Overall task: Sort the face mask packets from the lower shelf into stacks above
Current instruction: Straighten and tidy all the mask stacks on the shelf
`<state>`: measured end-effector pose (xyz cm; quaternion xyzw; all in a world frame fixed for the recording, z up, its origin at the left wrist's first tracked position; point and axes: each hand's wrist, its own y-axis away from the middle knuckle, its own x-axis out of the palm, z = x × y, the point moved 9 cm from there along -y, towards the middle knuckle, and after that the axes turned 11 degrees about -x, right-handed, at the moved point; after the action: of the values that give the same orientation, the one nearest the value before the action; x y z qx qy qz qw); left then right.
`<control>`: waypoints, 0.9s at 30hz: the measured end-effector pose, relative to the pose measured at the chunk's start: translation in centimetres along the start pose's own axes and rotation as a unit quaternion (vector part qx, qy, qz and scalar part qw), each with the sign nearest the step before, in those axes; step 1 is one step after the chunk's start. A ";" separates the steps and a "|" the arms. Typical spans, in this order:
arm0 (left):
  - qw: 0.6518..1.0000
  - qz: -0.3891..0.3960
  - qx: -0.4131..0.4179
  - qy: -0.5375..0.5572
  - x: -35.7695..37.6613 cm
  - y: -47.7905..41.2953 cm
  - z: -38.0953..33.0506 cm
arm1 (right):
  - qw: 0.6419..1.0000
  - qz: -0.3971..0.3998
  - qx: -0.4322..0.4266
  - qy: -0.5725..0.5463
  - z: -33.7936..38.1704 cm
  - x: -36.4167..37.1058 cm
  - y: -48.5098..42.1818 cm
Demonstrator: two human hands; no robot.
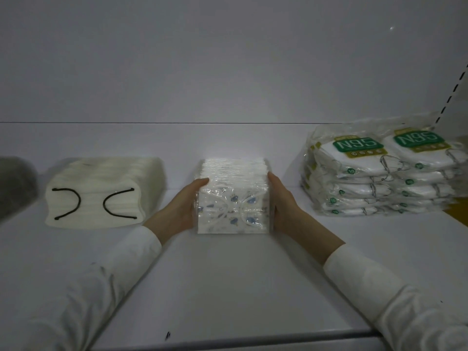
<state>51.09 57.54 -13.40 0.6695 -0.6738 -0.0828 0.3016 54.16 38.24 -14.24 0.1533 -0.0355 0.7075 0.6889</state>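
Observation:
A row of white mask packets with blue prints (234,196), wrapped in clear plastic, stands on the white shelf (228,274) in the middle. My left hand (181,205) presses against its left side and my right hand (282,202) against its right side, squeezing the row between them. To the left lies a stack of cream masks with black ear loops (101,193). At the right sit two side-by-side stacks of N95 packets (385,173) with green labels.
A grey blurred object (15,186) shows at the far left edge. The shelf's back wall (228,72) rises behind the stacks. A slotted upright (453,95) runs along the right. The shelf's front lip (253,338) is near the bottom.

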 end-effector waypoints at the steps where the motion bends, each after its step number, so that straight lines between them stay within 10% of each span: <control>1: 1.000 0.004 0.005 0.000 0.0 0.0 0.1 | 1.000 -0.008 0.004 0.013 -0.1 -0.2 -0.1; 27: 0.995 0.034 0.090 0.021 1.1 0.8 -2.7 | 0.997 0.026 -0.066 -0.013 1.9 0.6 -1.2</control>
<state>51.93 57.37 -10.51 0.6723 -0.6943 0.0021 0.2568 55.63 38.33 -12.50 0.1159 -0.0948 0.7192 0.6784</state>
